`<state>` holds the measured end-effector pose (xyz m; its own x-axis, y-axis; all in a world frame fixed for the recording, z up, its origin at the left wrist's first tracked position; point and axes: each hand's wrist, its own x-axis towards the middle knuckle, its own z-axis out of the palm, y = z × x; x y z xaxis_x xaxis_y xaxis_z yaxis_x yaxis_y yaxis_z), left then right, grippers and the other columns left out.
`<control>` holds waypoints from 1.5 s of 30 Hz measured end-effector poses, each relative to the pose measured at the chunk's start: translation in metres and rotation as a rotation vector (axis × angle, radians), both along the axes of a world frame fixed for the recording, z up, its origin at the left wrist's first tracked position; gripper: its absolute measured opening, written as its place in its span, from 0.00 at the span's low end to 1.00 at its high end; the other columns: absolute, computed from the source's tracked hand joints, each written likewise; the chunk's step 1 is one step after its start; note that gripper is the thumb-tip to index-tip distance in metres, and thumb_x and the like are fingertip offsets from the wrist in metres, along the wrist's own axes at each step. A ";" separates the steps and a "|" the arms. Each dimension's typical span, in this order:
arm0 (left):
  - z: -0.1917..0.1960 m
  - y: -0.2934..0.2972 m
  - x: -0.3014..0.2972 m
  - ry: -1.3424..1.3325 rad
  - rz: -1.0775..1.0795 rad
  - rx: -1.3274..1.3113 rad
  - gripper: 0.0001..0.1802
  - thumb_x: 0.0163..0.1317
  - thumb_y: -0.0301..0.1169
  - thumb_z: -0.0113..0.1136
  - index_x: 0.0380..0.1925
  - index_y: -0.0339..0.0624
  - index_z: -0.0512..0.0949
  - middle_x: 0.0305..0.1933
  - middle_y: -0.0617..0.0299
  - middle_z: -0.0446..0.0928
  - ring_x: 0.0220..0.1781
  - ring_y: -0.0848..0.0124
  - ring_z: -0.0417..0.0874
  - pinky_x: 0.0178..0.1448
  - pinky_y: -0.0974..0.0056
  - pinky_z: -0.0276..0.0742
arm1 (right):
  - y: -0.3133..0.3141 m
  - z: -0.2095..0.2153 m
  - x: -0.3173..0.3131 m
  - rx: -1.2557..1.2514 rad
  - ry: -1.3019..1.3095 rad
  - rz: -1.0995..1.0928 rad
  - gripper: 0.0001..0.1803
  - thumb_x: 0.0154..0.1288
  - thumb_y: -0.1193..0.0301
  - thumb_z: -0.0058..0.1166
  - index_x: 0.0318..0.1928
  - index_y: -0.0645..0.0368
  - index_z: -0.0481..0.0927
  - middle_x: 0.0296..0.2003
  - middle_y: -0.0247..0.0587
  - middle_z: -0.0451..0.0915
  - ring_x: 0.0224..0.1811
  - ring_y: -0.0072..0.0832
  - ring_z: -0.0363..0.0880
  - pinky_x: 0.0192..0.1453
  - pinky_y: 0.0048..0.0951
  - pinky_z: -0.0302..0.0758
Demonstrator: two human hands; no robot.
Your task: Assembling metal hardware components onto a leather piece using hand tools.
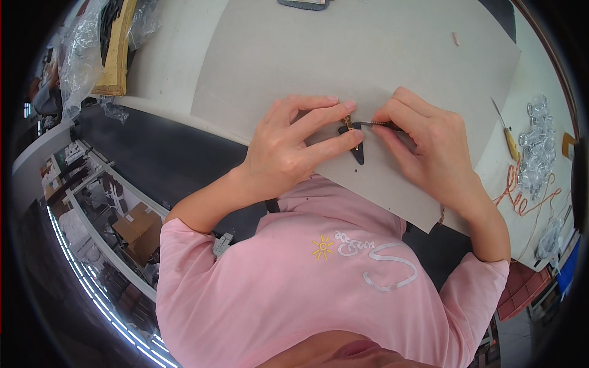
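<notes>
I see the pale tabletop (pixel 178 67) running across the upper part of the view, and on it a large grey sheet of stiff board (pixel 343 55), flat and matte, its near edge over my lap. Both my hands meet near the middle of that board. My left hand (pixel 288 150) lies palm down, fingers stretched to the right, and its index and middle fingers press down on a small dark strap piece (pixel 358 152), which looks like leather, narrow and tapering to a rounded point. The piece's long axis runs nearly straight up and down in the view, with the pointed end toward me and a small brass-coloured metal fitting (pixel 348 122) at the far end. My right hand (pixel 429 147) is curled tight, its grip closed around a thin dark metal tool (pixel 377 124) that lies almost level, its tip pointing left into the fitting. Off to the right on the tabletop lie a heap of clear shiny metal rings in plastic (pixel 538 147), loops of orange cord (pixel 521 196), and a slim screwdriver with a yellowish handle (pixel 507 136).
</notes>
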<state>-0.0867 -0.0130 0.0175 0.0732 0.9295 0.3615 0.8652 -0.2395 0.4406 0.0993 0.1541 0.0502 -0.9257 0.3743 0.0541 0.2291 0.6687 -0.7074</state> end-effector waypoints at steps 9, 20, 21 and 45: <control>0.002 -0.003 0.000 0.038 0.004 0.013 0.24 0.51 0.24 0.65 0.49 0.57 0.90 0.61 0.61 0.84 0.57 0.59 0.82 0.56 0.61 0.81 | -0.004 -0.001 0.002 -0.032 0.007 -0.044 0.07 0.63 0.75 0.65 0.36 0.56 0.78 0.33 0.34 0.78 0.28 0.37 0.80 0.30 0.36 0.72; -0.002 -0.002 0.002 0.048 0.024 0.057 0.24 0.50 0.24 0.65 0.49 0.57 0.90 0.60 0.62 0.85 0.56 0.59 0.82 0.54 0.60 0.82 | -0.002 0.000 -0.002 -0.073 -0.028 -0.025 0.07 0.63 0.75 0.65 0.36 0.56 0.77 0.33 0.35 0.79 0.25 0.36 0.79 0.30 0.36 0.71; -0.001 -0.002 0.003 0.053 0.028 0.051 0.24 0.49 0.24 0.65 0.48 0.57 0.90 0.60 0.62 0.85 0.56 0.59 0.82 0.54 0.61 0.82 | -0.001 0.002 -0.002 -0.054 -0.028 -0.004 0.07 0.63 0.75 0.64 0.36 0.56 0.77 0.32 0.35 0.79 0.25 0.36 0.79 0.30 0.36 0.71; 0.000 -0.005 0.003 0.102 0.045 0.065 0.20 0.54 0.28 0.70 0.48 0.59 0.90 0.58 0.66 0.85 0.58 0.64 0.83 0.58 0.61 0.75 | -0.009 0.011 -0.003 0.017 -0.074 0.001 0.07 0.64 0.76 0.64 0.36 0.60 0.77 0.31 0.38 0.80 0.27 0.35 0.79 0.32 0.35 0.72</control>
<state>-0.0835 -0.0183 0.0176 0.0718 0.9073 0.4142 0.9152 -0.2251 0.3343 0.0966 0.1448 0.0614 -0.9279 0.3728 -0.0082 0.2796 0.6810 -0.6769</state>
